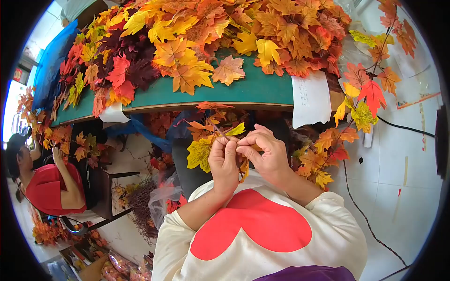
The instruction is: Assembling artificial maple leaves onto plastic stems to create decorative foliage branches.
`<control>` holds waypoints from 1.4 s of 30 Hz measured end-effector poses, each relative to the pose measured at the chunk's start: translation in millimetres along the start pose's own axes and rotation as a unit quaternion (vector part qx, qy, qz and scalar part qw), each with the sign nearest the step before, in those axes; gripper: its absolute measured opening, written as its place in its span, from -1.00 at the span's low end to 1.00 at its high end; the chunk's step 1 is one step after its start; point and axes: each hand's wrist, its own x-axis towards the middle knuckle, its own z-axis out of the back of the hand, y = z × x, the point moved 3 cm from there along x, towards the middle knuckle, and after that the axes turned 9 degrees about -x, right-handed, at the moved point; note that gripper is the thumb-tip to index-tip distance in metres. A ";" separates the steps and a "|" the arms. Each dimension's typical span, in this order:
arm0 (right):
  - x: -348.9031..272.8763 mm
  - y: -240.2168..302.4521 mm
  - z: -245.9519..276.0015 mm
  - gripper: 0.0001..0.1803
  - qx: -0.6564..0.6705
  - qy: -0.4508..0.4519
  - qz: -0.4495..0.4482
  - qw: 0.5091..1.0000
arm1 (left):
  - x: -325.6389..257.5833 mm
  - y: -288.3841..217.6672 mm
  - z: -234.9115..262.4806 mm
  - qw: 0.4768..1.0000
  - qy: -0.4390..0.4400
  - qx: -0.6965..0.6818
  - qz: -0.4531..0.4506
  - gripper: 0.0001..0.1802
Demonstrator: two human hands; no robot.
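Note:
My left hand point(224, 164) pinches the thin stem of an artificial maple leaf spray close to my chest, in front of the table's near edge. The spray's yellow-green leaf point(199, 154) hangs beside my left fingers, and orange leaves point(200, 126) spread out above them. Thumb and forefinger of my right hand point(268, 152) are closed at the same stem, touching my left fingertips. Part of an orange-yellow leaf point(244, 169) shows below, between the two hands. The exact spot they grip is hidden by the fingers.
A heap of artificial autumn leaves point(187, 28) covers much of the green table point(262, 89). Paper sheets point(311, 98) hang over its edge. A leaf garland point(370, 93) dangles at right above cables point(361, 206). A person in red point(54, 189) sits at left; bundled twigs point(143, 206) lie nearby.

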 end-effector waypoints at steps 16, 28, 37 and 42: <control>3.6 -1.1 10.5 -0.84 -0.032 -0.018 0.031 0.999 | 0.7 -2.1 -0.9 0.998 0.025 0.056 -0.007 -0.91; 4.2 -0.1 8.3 -0.87 -0.044 -0.004 0.054 0.998 | -0.4 -5.6 -0.6 0.999 0.022 0.001 0.027 -0.90; 9.5 -11.5 8.7 -0.89 -0.043 -0.010 0.024 0.999 | 5.5 0.5 -1.7 0.998 -0.004 -0.021 0.057 -0.92; 19.4 -40.1 -5.0 -0.85 0.165 0.031 -0.105 0.980 | 11.2 -1.7 -0.9 0.986 0.016 -0.100 0.131 -0.79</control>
